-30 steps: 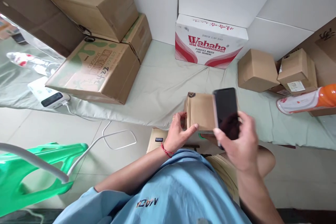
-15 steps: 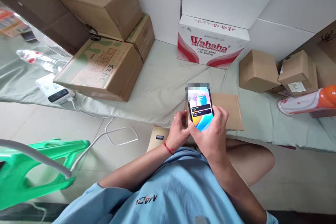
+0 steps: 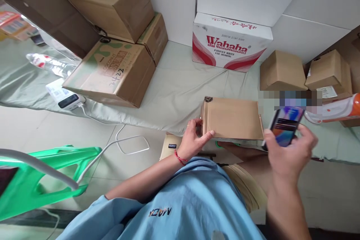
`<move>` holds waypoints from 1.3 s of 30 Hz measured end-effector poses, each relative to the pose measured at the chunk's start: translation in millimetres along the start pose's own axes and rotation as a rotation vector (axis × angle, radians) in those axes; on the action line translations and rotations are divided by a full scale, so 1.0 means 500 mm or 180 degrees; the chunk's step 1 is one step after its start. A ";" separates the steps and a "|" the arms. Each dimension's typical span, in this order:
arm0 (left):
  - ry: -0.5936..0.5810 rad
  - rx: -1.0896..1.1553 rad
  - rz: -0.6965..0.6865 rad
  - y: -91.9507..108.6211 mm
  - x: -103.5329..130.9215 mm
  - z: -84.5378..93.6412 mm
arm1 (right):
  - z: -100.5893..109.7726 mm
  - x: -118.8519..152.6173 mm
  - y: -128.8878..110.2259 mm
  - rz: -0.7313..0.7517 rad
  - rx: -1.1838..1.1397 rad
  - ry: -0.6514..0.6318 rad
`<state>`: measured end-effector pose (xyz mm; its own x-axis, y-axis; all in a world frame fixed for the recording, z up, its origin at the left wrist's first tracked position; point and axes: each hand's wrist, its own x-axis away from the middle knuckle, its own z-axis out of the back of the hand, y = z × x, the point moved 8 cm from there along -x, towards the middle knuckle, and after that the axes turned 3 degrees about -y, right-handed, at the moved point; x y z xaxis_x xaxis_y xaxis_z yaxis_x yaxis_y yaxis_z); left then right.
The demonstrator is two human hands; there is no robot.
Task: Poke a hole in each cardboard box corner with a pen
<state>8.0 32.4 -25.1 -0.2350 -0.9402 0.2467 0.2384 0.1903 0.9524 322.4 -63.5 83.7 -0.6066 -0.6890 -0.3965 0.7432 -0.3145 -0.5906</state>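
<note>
My left hand (image 3: 194,138) grips the near left corner of a flat brown cardboard box (image 3: 233,118), thumb on its top and fingers against its left side. The box lies at the front edge of the cloth-covered surface. To the right of it, my right hand (image 3: 291,150) holds a smartphone (image 3: 286,127) with its screen lit and facing up. The phone is a little blurred, and its upper end is hidden by pixelation.
A red and white Wahaha carton (image 3: 230,45) stands at the back against the wall. Stacked cartons (image 3: 109,71) and a power bank (image 3: 67,99) with a white cable are on the left. Small boxes (image 3: 281,71) and an orange-capped bottle (image 3: 334,114) lie right. A green stool (image 3: 50,183) stands lower left.
My right hand has carried the phone to the right, away from my left hand, uncovering the cardboard box. My left hand stays at the box's left side.
</note>
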 end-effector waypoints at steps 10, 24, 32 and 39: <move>0.0119 0.0107 0.0215 -0.009 0.008 0.036 | -0.002 -0.028 0.360 -0.1699 0.1226 -0.1021; 0.0304 0.0077 0.0129 -0.012 -0.041 0.063 | -0.034 -0.059 0.262 -0.0821 0.0488 -0.0584; -0.0109 0.0145 -0.0042 0.022 -0.063 0.022 | -0.153 0.029 0.054 -0.0935 -0.1939 -0.2320; -0.0753 0.1192 0.0187 0.033 -0.041 0.016 | -0.157 0.042 0.064 -0.1014 -0.2279 -0.2078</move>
<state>9.2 57.2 -13.0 -0.4508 -0.8424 0.2951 -0.0898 0.3717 0.9240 311.4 -37.0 1.3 -0.3152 -0.9304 0.1870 0.1008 -0.2287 -0.9683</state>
